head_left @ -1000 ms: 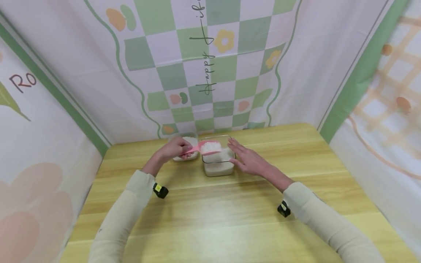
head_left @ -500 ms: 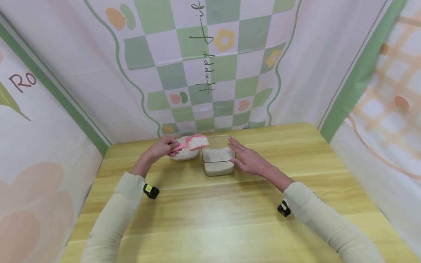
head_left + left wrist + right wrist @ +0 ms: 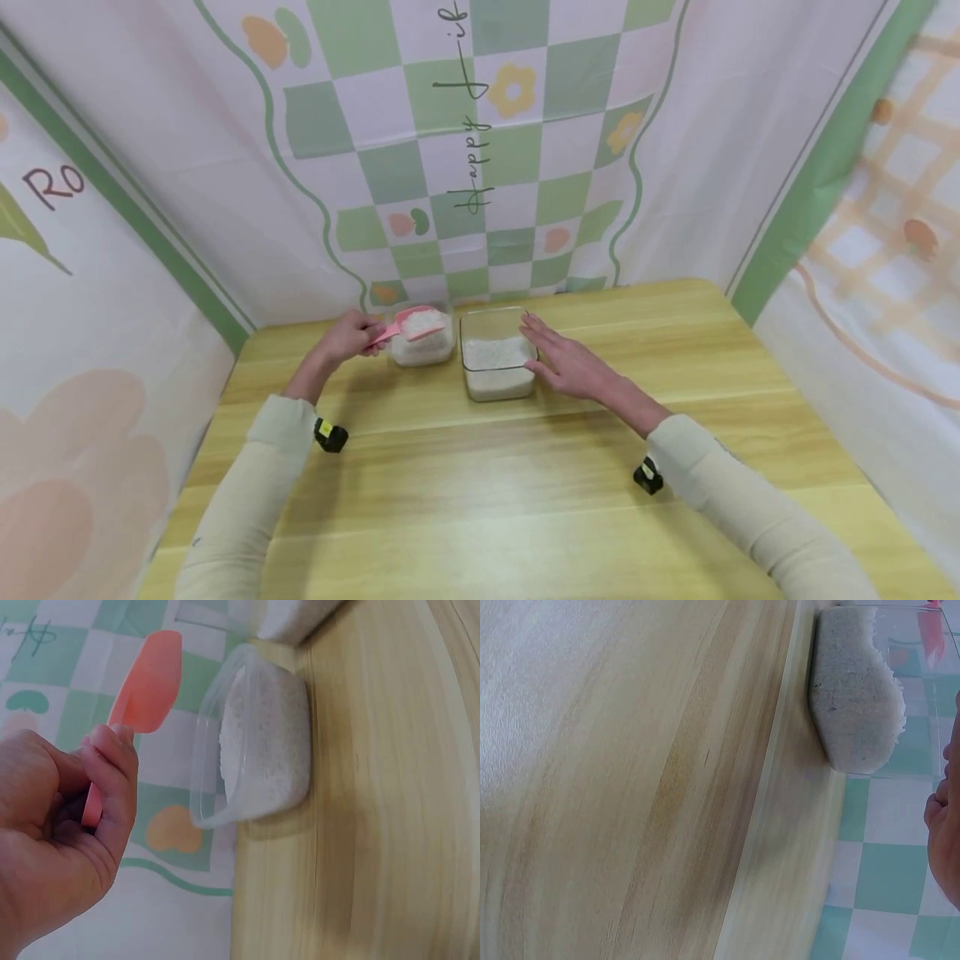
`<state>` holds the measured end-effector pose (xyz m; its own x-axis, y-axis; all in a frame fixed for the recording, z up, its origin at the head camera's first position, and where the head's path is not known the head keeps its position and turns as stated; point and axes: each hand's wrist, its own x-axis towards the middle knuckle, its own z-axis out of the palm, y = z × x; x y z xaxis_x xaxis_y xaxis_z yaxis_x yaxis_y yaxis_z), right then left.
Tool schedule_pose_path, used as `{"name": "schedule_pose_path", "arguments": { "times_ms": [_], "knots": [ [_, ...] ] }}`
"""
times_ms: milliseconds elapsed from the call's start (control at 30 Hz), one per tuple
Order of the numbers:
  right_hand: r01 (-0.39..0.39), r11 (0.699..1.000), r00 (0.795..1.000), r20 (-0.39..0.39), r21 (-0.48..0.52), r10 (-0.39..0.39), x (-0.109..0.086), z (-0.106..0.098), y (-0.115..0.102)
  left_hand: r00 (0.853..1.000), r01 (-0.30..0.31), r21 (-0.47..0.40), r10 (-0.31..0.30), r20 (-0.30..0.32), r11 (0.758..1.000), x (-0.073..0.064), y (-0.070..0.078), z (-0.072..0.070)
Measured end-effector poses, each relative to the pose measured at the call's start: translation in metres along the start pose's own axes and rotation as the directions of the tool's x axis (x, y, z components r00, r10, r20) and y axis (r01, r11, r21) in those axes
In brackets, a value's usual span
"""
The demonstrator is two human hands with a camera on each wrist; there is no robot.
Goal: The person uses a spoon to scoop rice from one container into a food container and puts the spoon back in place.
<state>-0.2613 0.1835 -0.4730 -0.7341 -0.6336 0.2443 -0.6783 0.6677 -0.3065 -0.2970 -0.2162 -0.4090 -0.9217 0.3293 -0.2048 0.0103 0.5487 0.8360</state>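
A pink scoop [image 3: 422, 322] heaped with white grains that look like rice is gripped by its handle in my left hand [image 3: 348, 337]. The scoop hangs above a clear plastic tub [image 3: 422, 354] of the same grains; the left wrist view shows the scoop's pink underside [image 3: 154, 682] beside and above the tub [image 3: 277, 742]. Right of the tub stands a square glass container [image 3: 498, 383], partly filled with grains. My right hand [image 3: 573, 367] has its fingers straight at the container's right rim. Only part of that hand [image 3: 946, 817] shows in the right wrist view.
Both containers stand near the back edge of a wooden table [image 3: 495, 500]. Behind them hangs a green-and-white checkered cloth [image 3: 510, 158], with more patterned cloth at both sides. A black wrist camera [image 3: 330, 435] is worn on the left sleeve.
My left hand has carried the loaded scoop leftward, from over the glass container to over the plastic tub. The right hand has stayed at the glass rim.
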Motion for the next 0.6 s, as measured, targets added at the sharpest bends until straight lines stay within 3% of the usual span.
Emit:
{"name": "schedule_pose_path", "arguments": {
  "times_ms": [267,600],
  "knots": [
    [-0.005,1.0,1.0,0.01,-0.002,0.005,-0.0003,-0.0007,-0.0004,0.998,0.053,0.088,-0.051,-0.032,0.995,0.0024,-0.008,-0.0071],
    [-0.01,1.0,1.0,0.019,0.001,0.01,-0.0004,-0.0015,0.0002,0.992,0.091,0.234,-0.069,-0.101,0.968,0.0038,-0.0043,-0.0071]
  ]
}}
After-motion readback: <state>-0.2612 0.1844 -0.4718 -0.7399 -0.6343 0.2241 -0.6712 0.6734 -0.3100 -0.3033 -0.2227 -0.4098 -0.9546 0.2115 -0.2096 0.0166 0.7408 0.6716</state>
